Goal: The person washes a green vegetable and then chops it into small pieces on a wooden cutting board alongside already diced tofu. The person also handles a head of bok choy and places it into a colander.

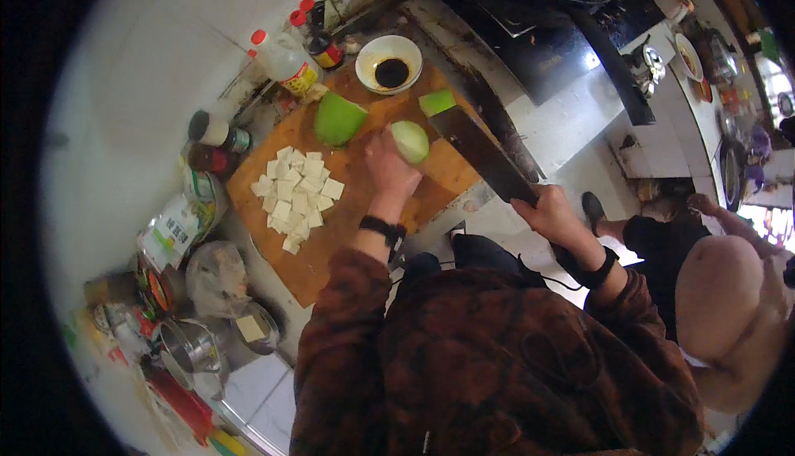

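My left hand (pixel 392 167) grips a cut piece of pale green gourd (pixel 410 142) on the wooden cutting board (pixel 357 226). In my right hand (pixel 554 215) is the handle of a cleaver (pixel 481 155), its broad dark blade reaching over the board's right part. The blade's far end lies beside a small green gourd piece (pixel 438 103), and I cannot tell whether they touch. A larger green gourd chunk (pixel 339 119) rests to the left of my left hand. Nearer the wall, a heap of white tofu cubes (pixel 295 195) covers the board's left side.
Behind the board's contents stands a white bowl (pixel 389 64) of dark liquid. Bottles (pixel 282 61) and jars (pixel 214 130) line the wall. A metal pot (pixel 192 344) and a dish with a pale block (pixel 251 328) sit lower left. Another person (pixel 714 294) is close on the right.
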Demonstrator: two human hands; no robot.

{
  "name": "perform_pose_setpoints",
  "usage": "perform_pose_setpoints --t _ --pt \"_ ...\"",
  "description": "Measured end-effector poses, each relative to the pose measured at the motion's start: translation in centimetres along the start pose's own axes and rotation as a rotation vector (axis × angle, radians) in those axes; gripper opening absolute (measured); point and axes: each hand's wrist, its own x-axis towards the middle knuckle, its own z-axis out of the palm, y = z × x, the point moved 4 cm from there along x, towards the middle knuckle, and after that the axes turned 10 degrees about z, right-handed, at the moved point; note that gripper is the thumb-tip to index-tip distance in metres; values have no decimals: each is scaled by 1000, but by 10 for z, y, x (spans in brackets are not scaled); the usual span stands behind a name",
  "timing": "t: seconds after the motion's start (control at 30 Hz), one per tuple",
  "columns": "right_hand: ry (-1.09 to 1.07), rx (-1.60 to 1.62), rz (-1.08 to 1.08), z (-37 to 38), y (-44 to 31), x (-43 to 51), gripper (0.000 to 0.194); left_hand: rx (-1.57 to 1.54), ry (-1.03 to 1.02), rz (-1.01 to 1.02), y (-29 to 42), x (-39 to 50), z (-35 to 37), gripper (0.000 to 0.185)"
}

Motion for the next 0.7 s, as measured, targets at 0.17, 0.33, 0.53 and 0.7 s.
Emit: perform_pose_setpoints --t 0.17,0.33,0.53,0.7 --pt "-85 -137 -275 32 -42 18 26 24 67 -117 -11 -72 -10 89" --pt "-132 -384 -397 70 -76 41 31 -384 310 -194 -30 -100 -7 64" --pt "-209 -556 -346 85 -94 52 33 -825 109 -665 -60 -116 2 27" --pt "-271 -698 -226 86 -108 56 32 -1225 37 -822 -63 -106 10 21"
